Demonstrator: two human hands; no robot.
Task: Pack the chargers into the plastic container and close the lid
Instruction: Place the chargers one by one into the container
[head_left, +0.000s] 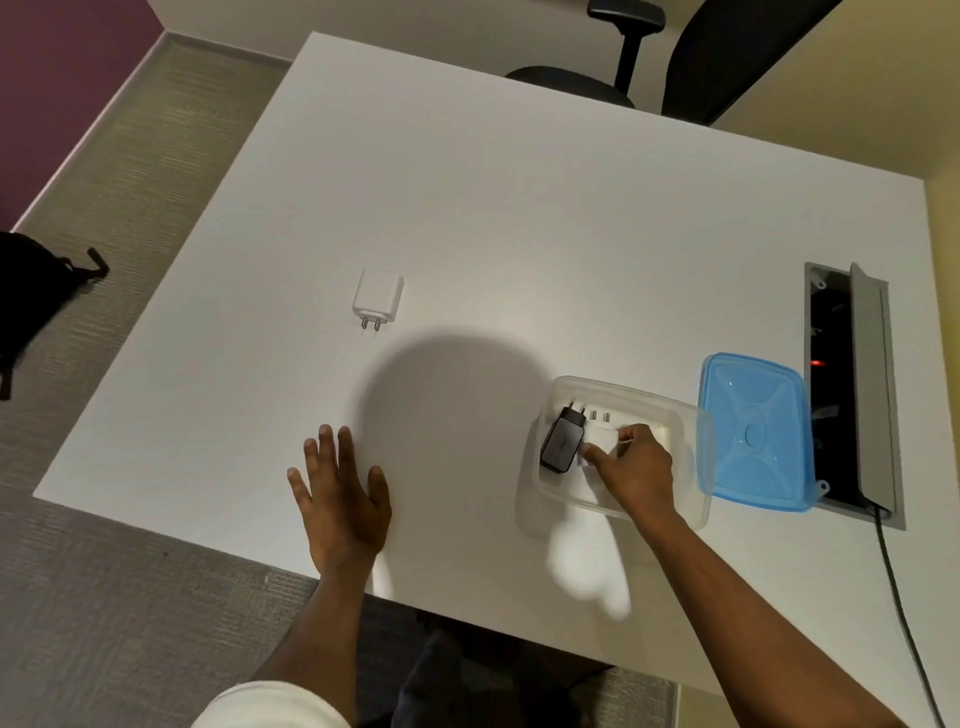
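Observation:
A clear plastic container (691, 431) stands open on the white table (519, 208) at the right. Inside lie a black charger (562, 440) and a white charger (602, 434). My right hand (636, 467) reaches into the container with its fingers closed on the white charger. The blue lid (756, 431) lies flat to the right of the container, touching its edge. Another white charger (377, 297) rests alone on the table at the left, prongs toward me. My left hand (340, 493) lies flat on the table near the front edge, fingers spread, holding nothing.
An open cable hatch (852, 389) with a raised grey flap is sunk into the table at the far right, with a black cable (904, 613) running out toward me. A black office chair (649, 57) stands behind the table. A black bag (31, 296) lies on the floor at left.

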